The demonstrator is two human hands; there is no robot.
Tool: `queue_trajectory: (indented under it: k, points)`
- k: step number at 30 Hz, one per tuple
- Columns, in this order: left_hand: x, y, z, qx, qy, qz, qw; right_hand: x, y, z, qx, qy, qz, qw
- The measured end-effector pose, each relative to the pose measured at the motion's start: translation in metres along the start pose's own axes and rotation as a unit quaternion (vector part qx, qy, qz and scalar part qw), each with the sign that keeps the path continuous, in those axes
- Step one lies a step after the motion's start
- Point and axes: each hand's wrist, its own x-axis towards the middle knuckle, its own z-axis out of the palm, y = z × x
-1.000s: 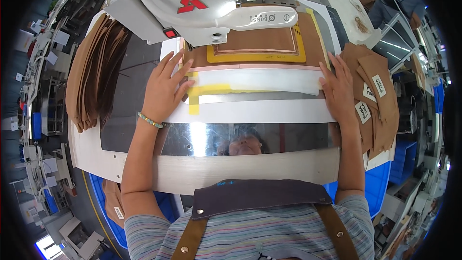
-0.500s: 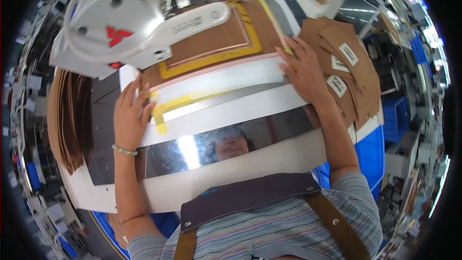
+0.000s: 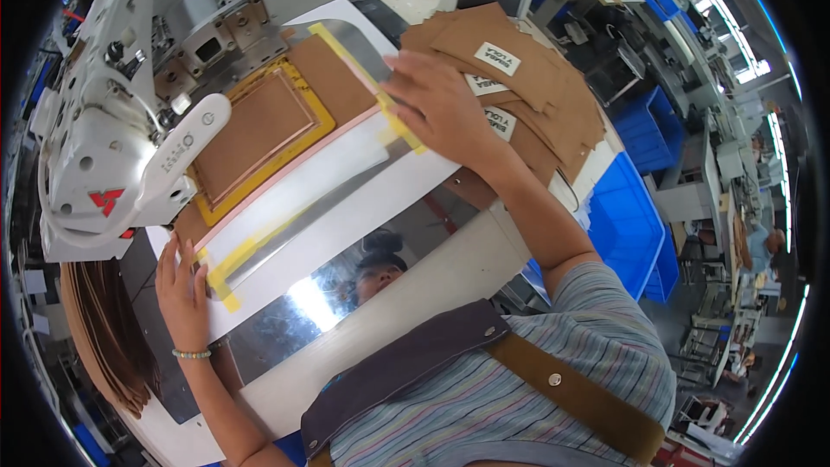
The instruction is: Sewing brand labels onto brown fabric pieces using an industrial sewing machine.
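A white template plate (image 3: 303, 199) with yellow tape lies on the shiny metal table (image 3: 346, 294) under a white sewing machine (image 3: 121, 112). A brown panel (image 3: 255, 130) sits in the plate's yellow frame beneath the machine head. My left hand (image 3: 180, 290) rests flat on the plate's left end, fingers apart, a bead bracelet on the wrist. My right hand (image 3: 441, 108) lies flat on the plate's right end, beside a pile of brown pieces (image 3: 527, 91) with white labels.
A stack of brown sheets (image 3: 104, 337) lies at the left of the table. A blue bin (image 3: 627, 216) stands to the right. Further workstations and another person (image 3: 761, 242) are at the far right.
The view has swung to the right and tilted. Both hands stay on the plate's ends, and the plate has slid further under the machine head.
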Motion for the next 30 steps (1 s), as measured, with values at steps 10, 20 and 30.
queue_trajectory:
  k: [10,20,30]
  points:
    - [-0.002,-0.004,-0.002,0.008,-0.007,-0.001,1.000,-0.020,0.088,-0.070,-0.215,0.018,0.267,0.939]
    - [0.014,-0.023,-0.034,-0.060,0.002,0.027,0.998,0.072,0.020,-0.047,0.167,0.090,0.108,0.976]
    - [0.077,-0.036,0.020,-0.104,0.006,0.030,0.994,0.149,-0.084,0.137,0.076,-0.084,-0.119,0.986]
